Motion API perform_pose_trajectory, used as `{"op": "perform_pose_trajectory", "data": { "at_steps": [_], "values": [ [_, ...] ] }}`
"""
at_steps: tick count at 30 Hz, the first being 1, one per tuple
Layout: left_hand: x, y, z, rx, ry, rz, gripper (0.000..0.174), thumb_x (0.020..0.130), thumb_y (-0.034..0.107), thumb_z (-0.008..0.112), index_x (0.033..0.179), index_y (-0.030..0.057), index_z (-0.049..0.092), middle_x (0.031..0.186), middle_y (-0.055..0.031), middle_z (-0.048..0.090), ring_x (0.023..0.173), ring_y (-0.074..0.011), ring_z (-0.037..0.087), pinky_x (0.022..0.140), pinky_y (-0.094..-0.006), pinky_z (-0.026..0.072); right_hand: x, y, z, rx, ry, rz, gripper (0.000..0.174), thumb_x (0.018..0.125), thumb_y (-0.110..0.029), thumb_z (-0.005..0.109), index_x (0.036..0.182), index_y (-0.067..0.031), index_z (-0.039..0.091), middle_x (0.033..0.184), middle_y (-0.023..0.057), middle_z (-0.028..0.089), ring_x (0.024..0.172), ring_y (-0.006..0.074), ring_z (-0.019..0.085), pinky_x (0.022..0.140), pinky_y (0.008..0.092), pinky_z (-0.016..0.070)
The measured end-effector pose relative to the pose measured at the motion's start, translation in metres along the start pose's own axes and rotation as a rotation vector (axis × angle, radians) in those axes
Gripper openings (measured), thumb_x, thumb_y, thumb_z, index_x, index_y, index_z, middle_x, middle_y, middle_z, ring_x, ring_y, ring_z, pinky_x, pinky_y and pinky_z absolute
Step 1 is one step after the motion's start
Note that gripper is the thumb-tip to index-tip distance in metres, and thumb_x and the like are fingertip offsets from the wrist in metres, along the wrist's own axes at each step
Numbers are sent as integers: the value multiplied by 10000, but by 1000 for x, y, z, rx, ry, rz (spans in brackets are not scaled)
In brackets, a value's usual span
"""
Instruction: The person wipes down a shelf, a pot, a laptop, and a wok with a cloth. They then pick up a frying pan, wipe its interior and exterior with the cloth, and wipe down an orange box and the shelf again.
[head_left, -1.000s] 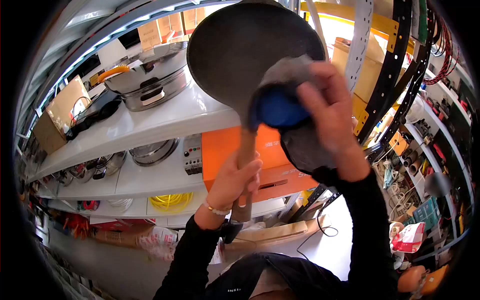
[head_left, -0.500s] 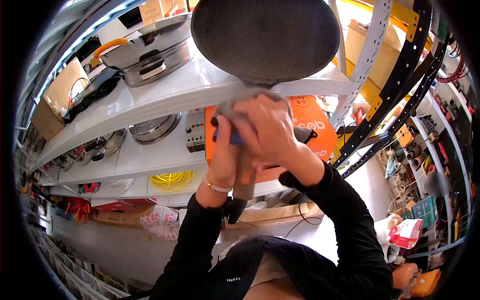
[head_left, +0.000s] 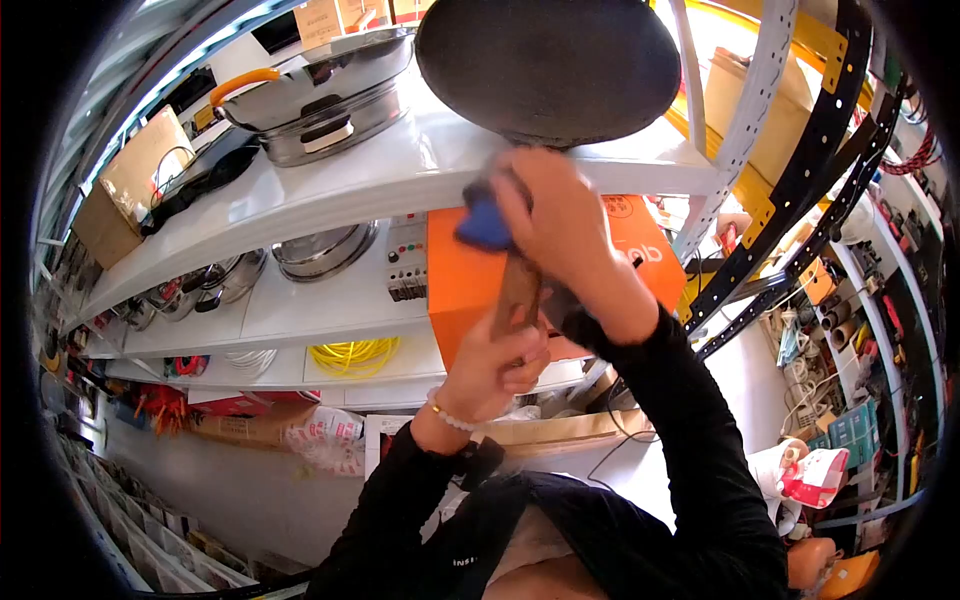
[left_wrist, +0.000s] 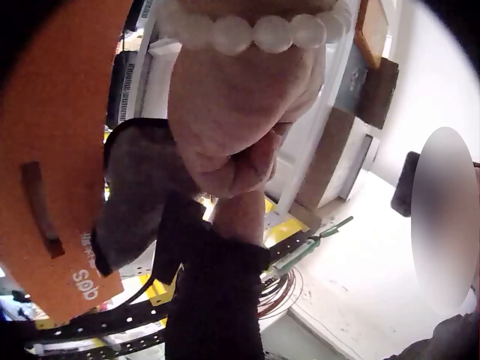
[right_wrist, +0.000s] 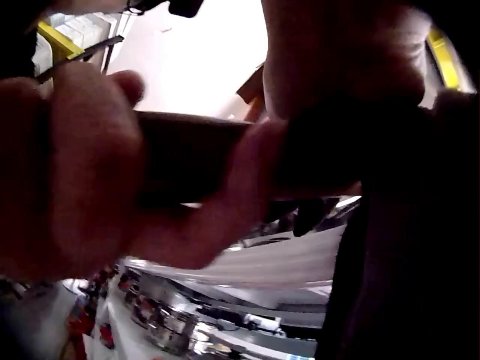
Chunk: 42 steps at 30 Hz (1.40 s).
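A dark round frying pan (head_left: 550, 70) is raised in front of the upper shelf, its wide face toward the head camera. My left hand (head_left: 495, 375) grips its brown handle (head_left: 518, 290) low down, fingers wrapped around it. Up where the handle meets the pan, my right hand (head_left: 565, 215) holds a grey cloth with a blue part (head_left: 483, 225) around the handle. In the left wrist view the grey cloth (left_wrist: 139, 187) hangs down with a black edge, beside the left hand (left_wrist: 240, 112). The right wrist view shows dark fingers (right_wrist: 97, 165) close up at the handle.
White shelves (head_left: 390, 170) stand in front, with a steel pot (head_left: 330, 125) on the upper level. An orange box (head_left: 465, 290) sits below, behind the hands. Coiled yellow cable (head_left: 355, 355) lies lower. A perforated metal post (head_left: 745, 120) rises at the right.
My right hand with the cloth has come from over the pan's face down to the upper handle, then slid a little up and right. The pan has moved upward in view.
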<state>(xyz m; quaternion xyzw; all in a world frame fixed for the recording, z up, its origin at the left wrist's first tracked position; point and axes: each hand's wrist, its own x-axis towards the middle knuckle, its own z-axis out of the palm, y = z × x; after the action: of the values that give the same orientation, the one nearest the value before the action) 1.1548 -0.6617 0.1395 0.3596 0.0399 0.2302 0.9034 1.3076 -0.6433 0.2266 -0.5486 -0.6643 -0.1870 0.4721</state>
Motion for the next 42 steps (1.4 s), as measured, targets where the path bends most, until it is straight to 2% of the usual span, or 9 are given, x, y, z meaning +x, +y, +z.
{"op": "perform_pose_trajectory", "data": {
  "at_steps": [3,5,8,13,18,25,31,37,42],
  "values": [
    [-2,-9,-19,109,10,29,171,902,122,573,1040,80,481,695,-19,442,495,-77,343,413,-212,271,-36,-37,-16,-61,-234,-140,158,875,-220,552,906,-72,600,847,129,621,829,334,604,741,443,488],
    [-2,-9,-17,123,26,-4,185,895,119,595,1043,64,499,681,-20,444,491,-78,342,428,-214,259,-42,-34,-16,185,-289,-160,162,877,-218,557,919,-65,587,850,123,615,854,325,605,759,435,490],
    [-4,-2,1,163,1,7,328,921,159,591,1168,43,410,701,-20,435,493,-76,345,445,-214,262,-19,-18,-9,129,-201,-177,159,883,-212,558,921,-58,573,851,119,609,836,327,607,762,424,496],
    [-4,-21,3,214,49,6,329,922,110,551,1184,58,359,669,-18,415,469,-84,349,425,-230,274,57,41,-10,-267,176,-112,168,883,-189,594,978,-53,618,916,140,622,826,352,617,723,413,497],
    [-7,-28,2,196,125,51,246,930,97,533,1124,70,384,661,-13,412,463,-76,332,413,-215,256,29,20,-13,-131,-32,-99,189,872,-275,621,919,-92,614,910,128,556,841,356,599,713,441,503],
    [-12,-22,-3,135,132,76,248,926,130,576,1127,82,440,675,-23,417,453,-78,324,392,-206,256,10,37,-41,-174,7,56,138,846,-136,651,959,-57,655,882,115,589,789,326,622,667,373,497],
    [-7,-30,-6,109,149,28,213,941,118,548,1104,68,421,666,-9,420,455,-68,312,414,-209,239,21,7,-8,-155,-122,-213,100,847,-158,643,895,-71,655,858,112,574,786,324,609,692,397,492],
    [-6,-28,-10,173,149,57,169,915,92,554,1035,61,439,625,-10,403,424,-76,310,380,-224,244,10,31,-36,-189,9,87,132,836,-152,660,917,-48,663,840,119,571,760,343,610,657,402,491],
    [-2,-31,-12,214,141,31,179,920,98,555,1045,57,433,628,-5,406,427,-73,311,384,-223,242,12,11,-13,-128,-115,-145,102,828,-137,658,894,-61,646,845,117,561,783,335,603,678,398,489]
  ]
}}
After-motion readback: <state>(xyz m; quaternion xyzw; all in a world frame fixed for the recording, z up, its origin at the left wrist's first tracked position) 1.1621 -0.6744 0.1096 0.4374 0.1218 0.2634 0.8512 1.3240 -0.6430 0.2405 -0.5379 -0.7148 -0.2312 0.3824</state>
